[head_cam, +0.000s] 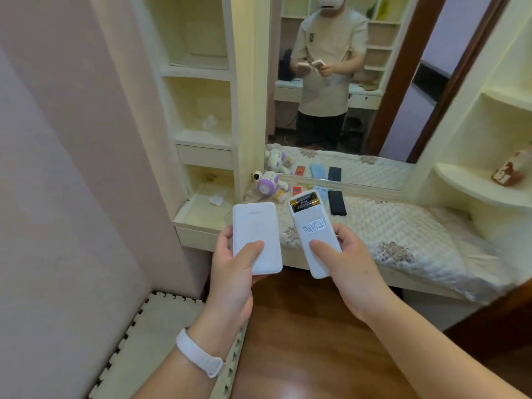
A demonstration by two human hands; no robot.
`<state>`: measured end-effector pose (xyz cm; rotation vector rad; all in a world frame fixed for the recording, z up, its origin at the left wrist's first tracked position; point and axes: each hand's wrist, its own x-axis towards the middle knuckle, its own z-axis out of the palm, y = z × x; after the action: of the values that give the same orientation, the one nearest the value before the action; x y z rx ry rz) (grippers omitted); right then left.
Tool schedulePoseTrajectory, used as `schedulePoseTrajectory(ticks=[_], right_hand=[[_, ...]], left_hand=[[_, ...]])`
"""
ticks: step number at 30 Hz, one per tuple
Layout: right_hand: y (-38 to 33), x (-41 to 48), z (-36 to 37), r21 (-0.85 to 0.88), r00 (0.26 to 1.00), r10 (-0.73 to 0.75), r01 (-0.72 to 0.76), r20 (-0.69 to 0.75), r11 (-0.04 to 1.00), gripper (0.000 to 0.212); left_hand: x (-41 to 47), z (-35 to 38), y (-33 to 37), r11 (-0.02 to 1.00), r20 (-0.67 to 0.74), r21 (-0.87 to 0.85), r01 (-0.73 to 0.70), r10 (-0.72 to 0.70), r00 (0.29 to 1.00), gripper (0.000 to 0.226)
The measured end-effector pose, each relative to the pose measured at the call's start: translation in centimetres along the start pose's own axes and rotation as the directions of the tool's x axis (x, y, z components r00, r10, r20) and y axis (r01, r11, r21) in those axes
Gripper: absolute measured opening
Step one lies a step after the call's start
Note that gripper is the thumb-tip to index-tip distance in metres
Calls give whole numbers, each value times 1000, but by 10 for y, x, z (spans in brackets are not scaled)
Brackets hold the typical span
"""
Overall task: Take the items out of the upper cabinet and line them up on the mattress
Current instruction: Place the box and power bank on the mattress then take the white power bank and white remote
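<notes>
Pink wall (57,168), cream shelves (201,110), mirror (403,96), wooden floor (302,326), perhaps a foam mat (149,341)

I am looking into a home bedroom, quilted mattress (403,231) lying under a wall mirror (374,110), cream built-in shelves (201,110) standing alongside, plush toy (269,185) sitting there.

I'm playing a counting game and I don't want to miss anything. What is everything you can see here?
flat gadget: one, white, in the left hand
white remote: one, white, batteries showing, in the right hand
toy: one, purple and white, on the mattress by the mirror
red item: one, red, beside the toy
blue remote: one, light blue, on the mattress
black remote: one, black, beside the blue one
mattress: one, white quilted, below the mirror
mirror: one, on the wall
shelves: cream, both sides of the mirror
ornament: one, red and cream, right shelf
foam mat: cream, on the floor
wristband: one, white, left wrist
left hand: holds the gadget
right hand: holds the remote
</notes>
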<state>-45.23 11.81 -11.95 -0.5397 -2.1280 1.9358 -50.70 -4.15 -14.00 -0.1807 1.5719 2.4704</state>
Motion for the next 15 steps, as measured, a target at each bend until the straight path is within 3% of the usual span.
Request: schedulePoseTrajectory(ticks=[4,15], right_hand=[[4,26,-23,-66,992,25,-34,-127,997,20],[27,76,-119,-22,911,61,-77,-408,997,18]], left_hand=[[48,29,-21,997,92,26,67,-70,993,49],[109,139,-79,970,313,168,176,-222,923,48]])
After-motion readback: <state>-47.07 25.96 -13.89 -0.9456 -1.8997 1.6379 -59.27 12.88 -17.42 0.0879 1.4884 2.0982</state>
